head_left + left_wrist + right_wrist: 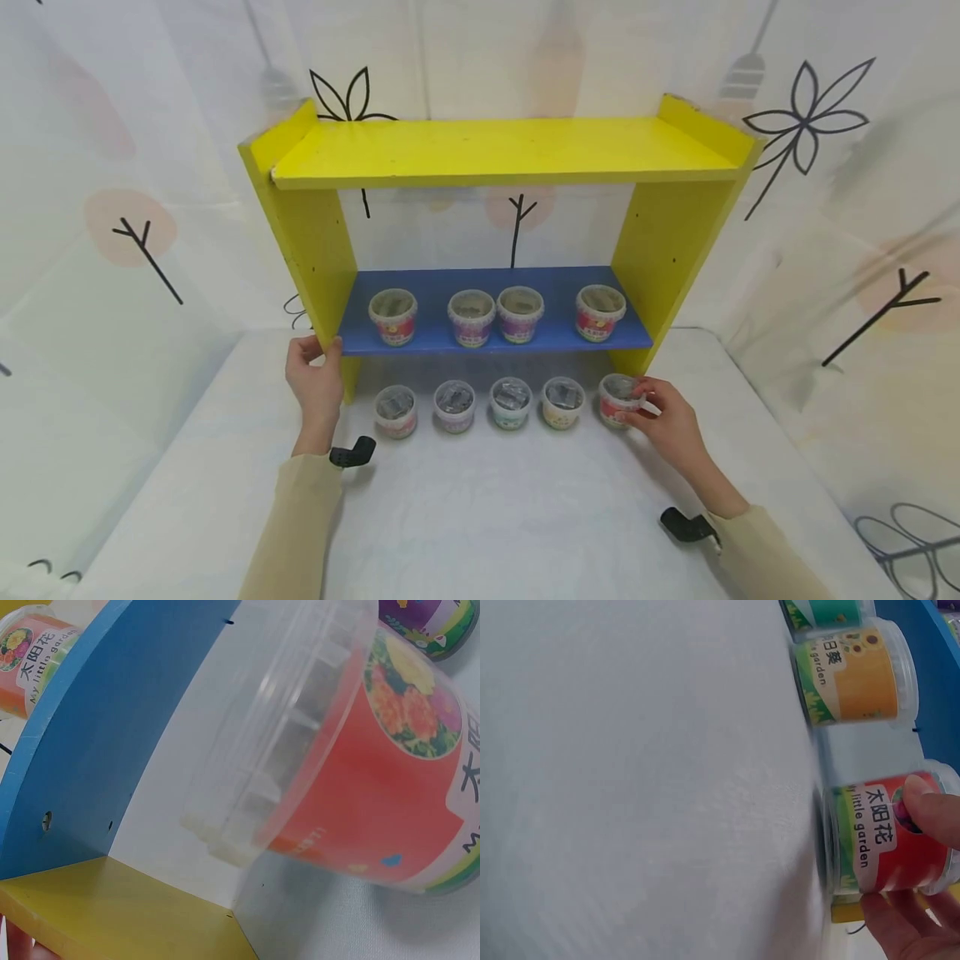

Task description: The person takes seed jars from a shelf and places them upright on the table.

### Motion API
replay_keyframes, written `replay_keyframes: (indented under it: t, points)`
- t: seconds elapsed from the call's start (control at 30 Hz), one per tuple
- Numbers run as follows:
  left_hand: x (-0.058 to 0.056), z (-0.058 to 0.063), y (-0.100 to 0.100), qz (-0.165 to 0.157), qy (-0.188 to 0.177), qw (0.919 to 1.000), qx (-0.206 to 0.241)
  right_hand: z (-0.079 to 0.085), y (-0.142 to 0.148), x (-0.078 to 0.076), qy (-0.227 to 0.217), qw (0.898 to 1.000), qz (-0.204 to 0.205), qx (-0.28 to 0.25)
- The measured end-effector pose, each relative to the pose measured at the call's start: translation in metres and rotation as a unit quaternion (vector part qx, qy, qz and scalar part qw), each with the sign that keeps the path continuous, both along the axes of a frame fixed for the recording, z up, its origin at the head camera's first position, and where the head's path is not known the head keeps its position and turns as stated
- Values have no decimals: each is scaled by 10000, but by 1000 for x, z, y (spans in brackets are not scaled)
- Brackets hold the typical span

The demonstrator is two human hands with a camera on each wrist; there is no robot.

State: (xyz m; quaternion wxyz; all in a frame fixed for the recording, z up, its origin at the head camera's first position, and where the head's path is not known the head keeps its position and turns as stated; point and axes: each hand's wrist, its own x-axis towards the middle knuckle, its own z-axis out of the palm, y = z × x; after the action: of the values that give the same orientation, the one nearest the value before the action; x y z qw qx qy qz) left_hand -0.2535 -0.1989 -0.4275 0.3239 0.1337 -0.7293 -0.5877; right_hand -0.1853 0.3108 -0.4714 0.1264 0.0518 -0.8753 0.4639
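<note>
In the head view, my left hand (313, 383) grips the lower left side panel of a yellow and blue shelf unit (502, 154), thumb at the front edge. My right hand (671, 421) holds a red-labelled planting-kit tub (617, 408) at the right end of a row on the table; the right wrist view shows the thumb on its label and fingers on the opposite side. Left of it stand a yellow-labelled tub (562, 407), a green-labelled tub (511, 408), a purple-labelled tub (454, 410) and another red-labelled tub (396, 415), which looms large in the left wrist view.
On the blue shelf board (427, 287) stand two purple-labelled tubs, a left red-labelled tub (393, 321) and a right red-labelled tub (600, 317). The table (480, 517) has a white cover. A patterned cloth (150, 100) hangs behind.
</note>
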Motion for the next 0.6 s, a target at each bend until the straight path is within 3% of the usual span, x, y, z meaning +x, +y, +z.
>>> replay_keyframes:
  t: [0.37, 0.6]
  points:
    - [1, 0, 1, -4, 4, 10000, 51, -2, -3, 0, -115, 9997, -172, 149]
    - [2, 3, 2, 6, -122, 9999, 86, -1, -4, -1, -203, 9995, -76, 217]
